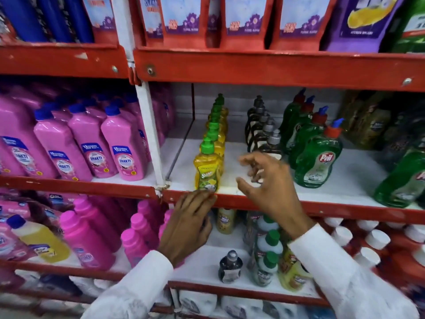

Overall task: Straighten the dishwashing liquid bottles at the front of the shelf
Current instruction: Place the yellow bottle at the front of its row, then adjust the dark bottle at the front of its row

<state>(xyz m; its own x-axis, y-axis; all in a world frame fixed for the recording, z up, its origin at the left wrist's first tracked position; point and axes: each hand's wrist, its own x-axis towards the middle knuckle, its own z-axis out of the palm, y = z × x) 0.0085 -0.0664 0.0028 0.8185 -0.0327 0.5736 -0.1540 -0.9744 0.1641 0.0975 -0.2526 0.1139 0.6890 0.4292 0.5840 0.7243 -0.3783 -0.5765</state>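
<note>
Front yellow dishwashing bottle (206, 171), green cap, stands upright at the front edge of the middle shelf (345, 187), near its left end, just right of the white upright post (150, 134). Label faces outward. Behind it a single file of like yellow bottles (218, 125) runs straight back toward the rear wall of the shelf.

Left hand (188, 224): below the shelf lip, fingers pressed together and extended upward, fingertips (207, 194) at the red front edge touching or just under the base of the front yellow bottle. Nothing is gripped.

Right hand (264, 183): fingers spread and loosely curled, thumb apart from the others, raised over the bare white shelf surface between the yellow file and the next file to the right. Holds nothing. It partly covers the front bottle of the dark bottles with grey caps (264, 132); whether it touches that one cannot be told, as the hand is motion-blurred.

Further right on the same shelf: row of green bottles with red caps (317, 157), the front one set back from the edge. White sleeves on both arms.

Left bay, same level: pink bottles with blue caps (124, 153). Upper shelf: red and purple pouches (246, 19).
</note>
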